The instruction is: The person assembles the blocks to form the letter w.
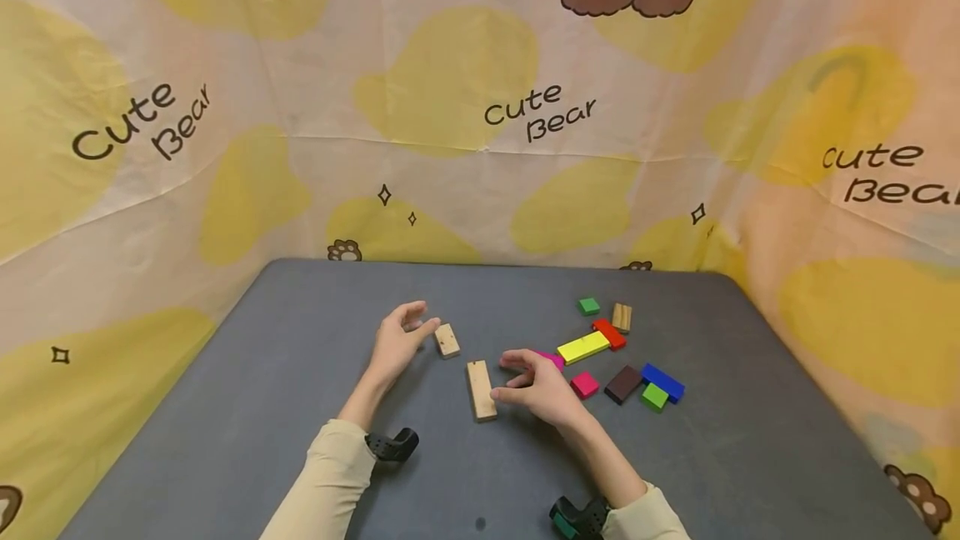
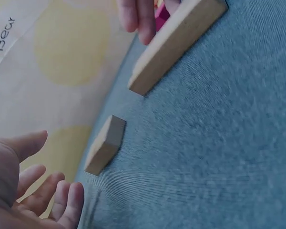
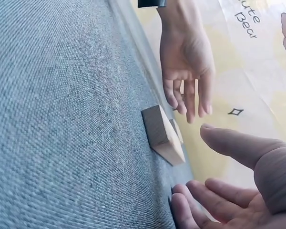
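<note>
Two plain wooden blocks lie on the grey table between the hands. The short block [image 1: 447, 341] is just right of my left hand [image 1: 399, 343]; in the left wrist view a gap shows between the fingers and this block [image 2: 105, 145]. Nearer to me lies the long block [image 1: 482, 391], with my right hand [image 1: 542, 388] beside its right side. Both hands have loosely bent, spread fingers and hold nothing. In the right wrist view the long block [image 3: 163, 135] stands out past the right thumb and fingers, with the left hand [image 3: 187, 71] beyond it.
Right of my right hand lie coloured blocks: yellow [image 1: 583, 347], red [image 1: 609, 334], pink [image 1: 585, 384], dark brown [image 1: 623, 384], blue [image 1: 663, 382], light green [image 1: 655, 397] and darker green [image 1: 588, 306]. A striped wooden block [image 1: 622, 317] lies behind them. A printed curtain [image 1: 450, 190] surrounds the table.
</note>
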### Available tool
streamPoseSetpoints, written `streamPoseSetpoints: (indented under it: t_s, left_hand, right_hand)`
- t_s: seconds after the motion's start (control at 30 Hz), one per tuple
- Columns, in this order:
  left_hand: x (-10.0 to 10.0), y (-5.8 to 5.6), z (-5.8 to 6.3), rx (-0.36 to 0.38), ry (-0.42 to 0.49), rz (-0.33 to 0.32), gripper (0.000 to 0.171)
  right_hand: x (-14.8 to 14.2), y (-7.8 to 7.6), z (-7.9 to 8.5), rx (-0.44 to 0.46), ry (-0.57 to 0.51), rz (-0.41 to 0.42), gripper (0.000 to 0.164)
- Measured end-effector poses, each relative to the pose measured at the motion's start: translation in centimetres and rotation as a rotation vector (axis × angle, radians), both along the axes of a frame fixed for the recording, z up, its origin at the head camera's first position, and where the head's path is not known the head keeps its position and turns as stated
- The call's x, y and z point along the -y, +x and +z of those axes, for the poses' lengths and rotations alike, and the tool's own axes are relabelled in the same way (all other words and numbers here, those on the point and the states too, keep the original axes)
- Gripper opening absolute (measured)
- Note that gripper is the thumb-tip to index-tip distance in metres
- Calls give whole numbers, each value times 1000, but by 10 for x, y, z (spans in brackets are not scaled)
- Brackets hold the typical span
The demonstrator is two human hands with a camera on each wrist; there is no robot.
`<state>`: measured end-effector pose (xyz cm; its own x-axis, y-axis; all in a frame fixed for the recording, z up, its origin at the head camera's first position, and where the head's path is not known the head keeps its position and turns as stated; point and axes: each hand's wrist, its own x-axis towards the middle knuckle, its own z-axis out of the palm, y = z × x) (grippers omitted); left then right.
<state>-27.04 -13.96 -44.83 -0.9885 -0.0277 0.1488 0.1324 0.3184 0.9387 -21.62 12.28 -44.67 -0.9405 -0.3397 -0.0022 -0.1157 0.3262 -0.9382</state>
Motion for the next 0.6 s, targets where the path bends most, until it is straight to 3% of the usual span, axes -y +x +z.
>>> streamPoseSetpoints:
  t_s: [0.3, 0.6]
  left_hand:
    - [-1, -12, -12, 26, 113, -25, 52]
    - [-4, -18, -20, 81, 100, -46, 52]
  right_hand:
    - [5, -4, -6, 69, -64, 16, 63]
    - [5, -10, -8, 69, -43, 0, 64]
